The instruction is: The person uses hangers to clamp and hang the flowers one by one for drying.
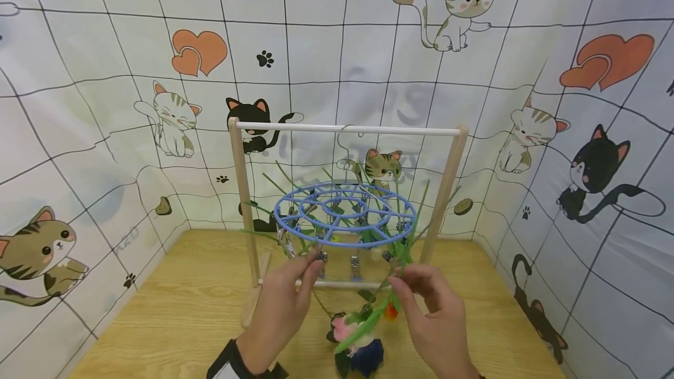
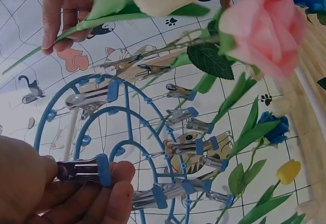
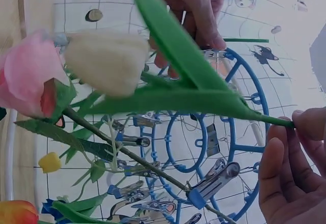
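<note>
A blue round clip hanger [image 1: 344,244] hangs by its metal hook from a white bar. My left hand [image 1: 279,303] is at its near left edge and grips a metal clip with blue tips [image 2: 103,170]. At the near right, my right hand [image 1: 437,320] pinches the thin green stem [image 3: 277,121] of an artificial white tulip [image 3: 107,61] between thumb and fingers. The tulip's long leaves [image 3: 173,102] extend across the right wrist view. A pink rose [image 2: 262,28] hangs head down close by, its stem passing a clip [image 3: 214,183].
The wooden stand [image 1: 447,186] with its white bar [image 1: 295,127] stands on a wood-grain table [image 1: 174,303]. More artificial flowers hang below the ring, including a yellow tulip [image 2: 289,171] and a blue flower [image 1: 368,358]. A cat-printed sheet [image 1: 316,51] surrounds the table.
</note>
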`<state>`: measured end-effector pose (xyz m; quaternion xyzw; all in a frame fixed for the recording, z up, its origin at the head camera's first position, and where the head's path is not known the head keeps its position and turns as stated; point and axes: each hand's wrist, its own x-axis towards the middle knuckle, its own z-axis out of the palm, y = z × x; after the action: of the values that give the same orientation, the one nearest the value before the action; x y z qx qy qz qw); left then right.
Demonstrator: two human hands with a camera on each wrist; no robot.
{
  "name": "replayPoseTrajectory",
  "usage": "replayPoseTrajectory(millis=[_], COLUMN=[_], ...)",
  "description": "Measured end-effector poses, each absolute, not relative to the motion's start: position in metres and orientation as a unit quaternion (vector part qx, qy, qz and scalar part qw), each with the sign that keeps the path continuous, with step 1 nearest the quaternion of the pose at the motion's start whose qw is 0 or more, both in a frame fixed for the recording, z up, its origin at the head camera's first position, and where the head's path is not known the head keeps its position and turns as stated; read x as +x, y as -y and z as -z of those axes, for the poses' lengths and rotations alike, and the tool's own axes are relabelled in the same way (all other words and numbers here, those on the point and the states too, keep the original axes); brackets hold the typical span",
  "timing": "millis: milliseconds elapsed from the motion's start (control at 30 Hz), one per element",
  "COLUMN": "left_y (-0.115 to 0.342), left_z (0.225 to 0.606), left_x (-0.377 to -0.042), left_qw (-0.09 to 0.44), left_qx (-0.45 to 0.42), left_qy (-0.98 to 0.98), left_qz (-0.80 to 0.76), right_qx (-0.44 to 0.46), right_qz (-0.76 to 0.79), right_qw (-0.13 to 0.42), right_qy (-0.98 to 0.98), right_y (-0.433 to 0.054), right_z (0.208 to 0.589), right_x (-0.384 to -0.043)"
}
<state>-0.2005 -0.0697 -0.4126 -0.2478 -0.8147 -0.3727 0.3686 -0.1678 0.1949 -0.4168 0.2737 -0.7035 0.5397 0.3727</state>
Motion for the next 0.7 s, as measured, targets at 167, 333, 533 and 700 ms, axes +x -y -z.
replayPoseTrajectory(millis=[167,333,533,700], left_y=[0.069,0.069,0.069,0.069], left_z=[0.41,0.409,0.404,0.399], left_x=[-0.202,-0.203,-0.201,-0.198], left_qw=[0.359,0.327,0.26,0.196], left_qx=[-0.248,-0.23,-0.21,-0.196], left_qy=[0.809,0.812,0.814,0.801], left_qz=[0.394,0.426,0.476,0.53], right_qx=[0.288,0.298,0.242,0.207], right_qz=[-0.574,-0.619,-0.655,-0.669], right_qw=[0.366,0.34,0.279,0.229], right_qy=[0.673,0.642,0.659,0.676], right_y=[-0.192,-0.188,-0.183,-0.179], right_z=[0.416,0.418,0.421,0.423], right_x=[-0.17,-0.173,-0.172,-0.173])
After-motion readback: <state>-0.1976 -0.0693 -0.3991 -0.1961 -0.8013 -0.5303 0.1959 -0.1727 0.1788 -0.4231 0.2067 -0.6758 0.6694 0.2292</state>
